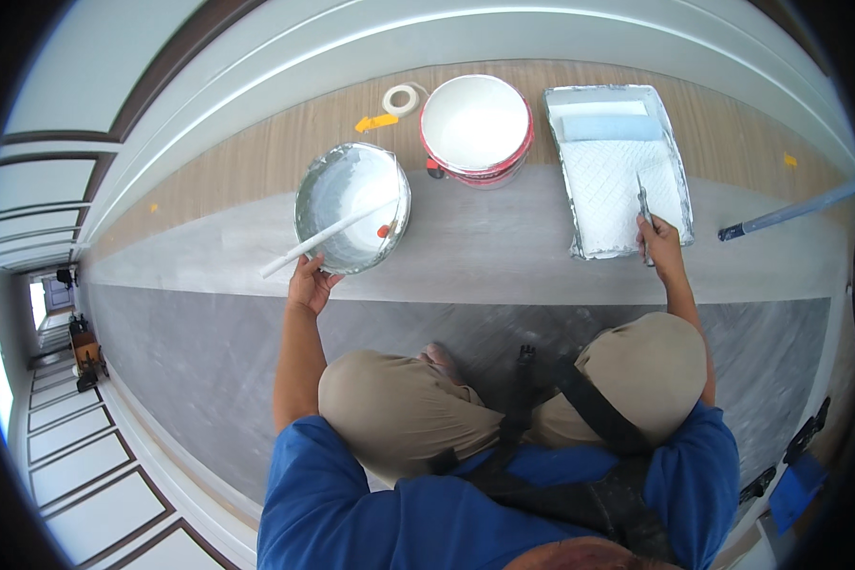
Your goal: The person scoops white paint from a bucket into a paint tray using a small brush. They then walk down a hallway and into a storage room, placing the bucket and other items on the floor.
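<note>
L hand (310, 281): fingers curled on near rim of pail (352, 207), clamped on its edge; thumb side toward stick.
R hand (657, 237): closed round handle of a slim metal tool (643, 204), blade pointing away from person, over the tray; can't tell what kind of tool.
Pail: silver, round, white paint inside, coated walls; sits on grey sheet, front-left of person, just past L knee.
Stick (325, 237): white-coated, lies across pail, one end in paint, other end sticks out over near-left rim, next to L hand.
Red bit (383, 231): small red-orange spot inside pail near R wall; too small to tell what.
Bucket (476, 126): white w/ red rim, white inside, beyond pail & to its right, near but apart from it.
Tray (673, 180): metal paint tray, R of bucket, ribbed slope white w/ paint; R hand at its near edge.
Roller (613, 127): pale blue sleeve lying across far end of tray.
Tape (401, 99): roll on wood floor, just L of bucket.
Yellow bit (376, 123): small yellow piece on floor by tape.
Pole (790, 213): long, blue-grey w/ dark tip, on floor R of tray, apart from it.
Sheet (503, 247): grey cover over floor, under pail, near part of bucket & tray.
Person: crouched, tan trousers, blue sleeves, dark straps.
</note>
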Demonstrator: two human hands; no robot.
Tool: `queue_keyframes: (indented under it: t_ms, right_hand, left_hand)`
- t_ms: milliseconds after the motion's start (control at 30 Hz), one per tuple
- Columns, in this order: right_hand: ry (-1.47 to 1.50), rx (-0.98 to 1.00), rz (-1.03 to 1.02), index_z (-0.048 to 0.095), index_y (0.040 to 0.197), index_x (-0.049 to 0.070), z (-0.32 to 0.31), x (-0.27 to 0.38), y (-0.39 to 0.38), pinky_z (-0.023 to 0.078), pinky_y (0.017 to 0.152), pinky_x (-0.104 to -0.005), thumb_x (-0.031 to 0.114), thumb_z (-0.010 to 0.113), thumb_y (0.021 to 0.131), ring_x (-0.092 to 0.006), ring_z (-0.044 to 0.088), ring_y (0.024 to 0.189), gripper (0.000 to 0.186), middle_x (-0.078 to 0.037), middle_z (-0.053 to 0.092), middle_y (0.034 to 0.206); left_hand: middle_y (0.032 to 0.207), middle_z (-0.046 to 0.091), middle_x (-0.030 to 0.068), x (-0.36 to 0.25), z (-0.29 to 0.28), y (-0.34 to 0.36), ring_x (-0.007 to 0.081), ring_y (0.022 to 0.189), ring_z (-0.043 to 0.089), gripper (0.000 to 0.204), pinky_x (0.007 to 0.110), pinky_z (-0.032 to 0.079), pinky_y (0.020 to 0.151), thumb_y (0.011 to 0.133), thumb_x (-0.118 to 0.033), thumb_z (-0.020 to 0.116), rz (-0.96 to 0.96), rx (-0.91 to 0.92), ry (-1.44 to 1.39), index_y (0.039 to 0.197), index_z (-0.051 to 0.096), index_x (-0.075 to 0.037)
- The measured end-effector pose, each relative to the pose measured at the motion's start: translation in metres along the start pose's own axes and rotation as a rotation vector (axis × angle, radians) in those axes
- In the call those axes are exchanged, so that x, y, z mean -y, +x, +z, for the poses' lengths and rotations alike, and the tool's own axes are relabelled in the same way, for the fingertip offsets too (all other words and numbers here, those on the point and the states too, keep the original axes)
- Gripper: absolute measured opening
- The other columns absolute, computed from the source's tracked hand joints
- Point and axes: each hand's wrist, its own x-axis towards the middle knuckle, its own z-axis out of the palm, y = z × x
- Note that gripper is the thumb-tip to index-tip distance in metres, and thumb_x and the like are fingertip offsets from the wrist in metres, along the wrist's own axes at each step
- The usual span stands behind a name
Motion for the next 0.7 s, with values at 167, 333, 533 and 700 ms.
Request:
queue_keyframes:
  t_ms: [167, 333, 533, 700]
  right_hand:
    - [-0.333, -0.001, -0.056, 0.069, 0.099, -0.004, -0.011, 0.008, 0.021, 0.049, 0.048, -0.0321, 0.036, 0.073, 0.093, -0.0154, 0.060, 0.053, 0.040, -0.013, 0.066, 0.072]
    - [-0.544, -0.176, -0.193, 0.067, 0.124, -0.002, -0.017, 0.009, 0.010, 0.056, 0.072, -0.0395, 0.033, 0.079, 0.085, -0.0295, 0.070, 0.078, 0.054, -0.024, 0.071, 0.090]
    - [-0.740, -0.391, -0.323, 0.070, 0.118, 0.002, -0.021, 0.009, -0.002, 0.053, 0.083, -0.0426, 0.021, 0.076, 0.083, -0.0345, 0.067, 0.094, 0.040, -0.020, 0.069, 0.102]
    - [-0.866, -0.437, -0.316, 0.071, 0.116, 0.002, -0.020, 0.010, -0.005, 0.052, 0.089, -0.0433, 0.024, 0.075, 0.085, -0.0356, 0.065, 0.103, 0.038, -0.019, 0.068, 0.107]
  left_hand:
    - [0.134, 0.058, 0.0072, -0.005, -0.014, -0.010, 0.0259, 0.120, 0.060, 0.045, 0.049, 0.059, 0.092, 0.100, -0.006, 0.056, 0.006, -0.001, 0.009, 0.143, 0.044, -0.012]
    - [0.133, 0.061, 0.0125, -0.029, -0.034, -0.041, 0.0287, 0.117, 0.064, 0.046, 0.052, 0.061, 0.090, 0.098, 0.000, 0.054, -0.041, 0.085, 0.018, 0.143, 0.045, -0.007]
    - [0.130, 0.064, 0.0205, -0.072, -0.001, -0.071, 0.0304, 0.114, 0.068, 0.045, 0.046, 0.063, 0.091, 0.095, 0.004, 0.055, 0.096, 0.240, 0.039, 0.140, 0.049, 0.000]
    - [0.132, 0.062, 0.0230, -0.131, 0.065, -0.093, 0.0316, 0.115, 0.067, 0.045, 0.043, 0.061, 0.095, 0.096, 0.005, 0.053, 0.151, 0.278, 0.100, 0.140, 0.047, 0.006]
